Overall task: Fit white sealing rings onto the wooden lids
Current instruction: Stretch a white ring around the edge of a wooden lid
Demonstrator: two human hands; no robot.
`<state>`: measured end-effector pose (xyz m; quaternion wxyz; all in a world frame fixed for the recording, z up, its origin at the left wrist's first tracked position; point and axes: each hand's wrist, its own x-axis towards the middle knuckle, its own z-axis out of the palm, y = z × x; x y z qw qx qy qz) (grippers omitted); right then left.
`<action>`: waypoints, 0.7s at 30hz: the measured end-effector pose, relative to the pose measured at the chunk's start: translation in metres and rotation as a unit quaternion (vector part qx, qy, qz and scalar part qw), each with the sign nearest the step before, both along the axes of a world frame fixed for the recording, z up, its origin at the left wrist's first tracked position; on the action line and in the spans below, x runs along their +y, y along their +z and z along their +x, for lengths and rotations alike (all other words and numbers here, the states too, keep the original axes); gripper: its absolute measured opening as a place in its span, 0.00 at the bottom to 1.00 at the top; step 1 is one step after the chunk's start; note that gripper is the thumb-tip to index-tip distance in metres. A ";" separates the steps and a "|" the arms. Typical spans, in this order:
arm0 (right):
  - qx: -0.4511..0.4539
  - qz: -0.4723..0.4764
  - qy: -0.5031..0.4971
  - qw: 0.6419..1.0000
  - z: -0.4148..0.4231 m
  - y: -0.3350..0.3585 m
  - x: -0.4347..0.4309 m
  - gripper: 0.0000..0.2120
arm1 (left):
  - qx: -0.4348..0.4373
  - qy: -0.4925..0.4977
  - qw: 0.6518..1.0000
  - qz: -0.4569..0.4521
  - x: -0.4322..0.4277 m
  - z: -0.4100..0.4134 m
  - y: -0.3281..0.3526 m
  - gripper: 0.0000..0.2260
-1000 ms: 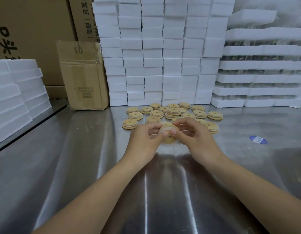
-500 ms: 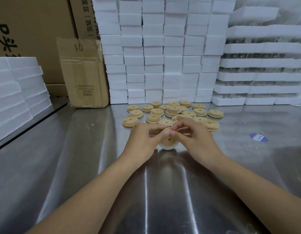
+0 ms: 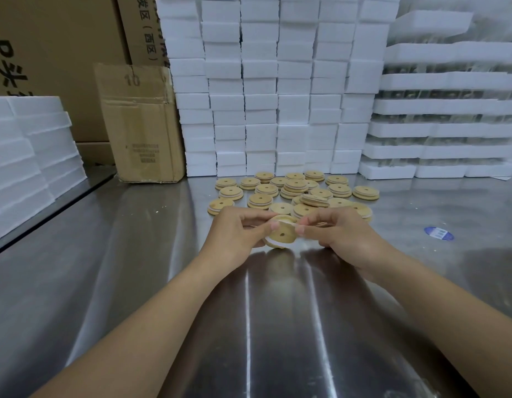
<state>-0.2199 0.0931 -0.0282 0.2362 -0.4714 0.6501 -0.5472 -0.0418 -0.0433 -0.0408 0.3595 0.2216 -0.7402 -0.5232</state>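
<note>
A round wooden lid (image 3: 281,234) with a small centre hole is held tilted just above the steel table, between both hands. My left hand (image 3: 237,231) grips its left side, thumb on the lid's top. My right hand (image 3: 339,232) pinches the white sealing ring (image 3: 288,222) at the lid's upper right edge; the ring shows as a white band around the lid's lower left rim too. Beyond the hands lies a cluster of several wooden lids (image 3: 292,189), many with white rings on them, some stacked.
The steel table (image 3: 134,254) stretches toward me. Stacks of white foam blocks (image 3: 277,90) line the back; foam trays (image 3: 450,124) stand at the right and foam slabs (image 3: 25,156) at the left. A cardboard box (image 3: 140,124) stands back left. A blue sticker (image 3: 438,233) lies right.
The lid has dropped slightly toward the table and tilted its face toward me. My right fingers have shifted along the ring at the lid's upper edge.
</note>
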 end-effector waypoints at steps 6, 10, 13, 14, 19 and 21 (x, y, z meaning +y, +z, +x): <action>-0.004 -0.024 -0.024 0.999 0.001 -0.001 -0.002 0.03 | -0.002 -0.015 1.000 0.001 0.003 0.001 0.002 0.11; -0.005 0.004 -0.026 1.000 0.000 -0.001 -0.002 0.03 | 0.001 -0.027 1.000 0.003 0.002 0.003 0.002 0.11; -0.003 0.031 -0.026 0.999 -0.001 0.002 -0.002 0.03 | 0.003 -0.021 1.000 0.009 0.002 0.003 0.002 0.11; -0.005 0.032 -0.034 0.999 -0.003 0.002 -0.001 0.03 | 0.003 -0.021 1.000 0.012 0.002 0.004 0.002 0.11; 0.013 0.044 -0.036 0.998 -0.006 0.001 0.001 0.04 | 0.006 -0.023 0.999 0.026 0.003 0.004 0.003 0.11; 0.031 0.056 -0.030 0.998 -0.004 -0.001 0.002 0.06 | 0.012 -0.020 0.999 0.043 0.004 0.004 0.003 0.10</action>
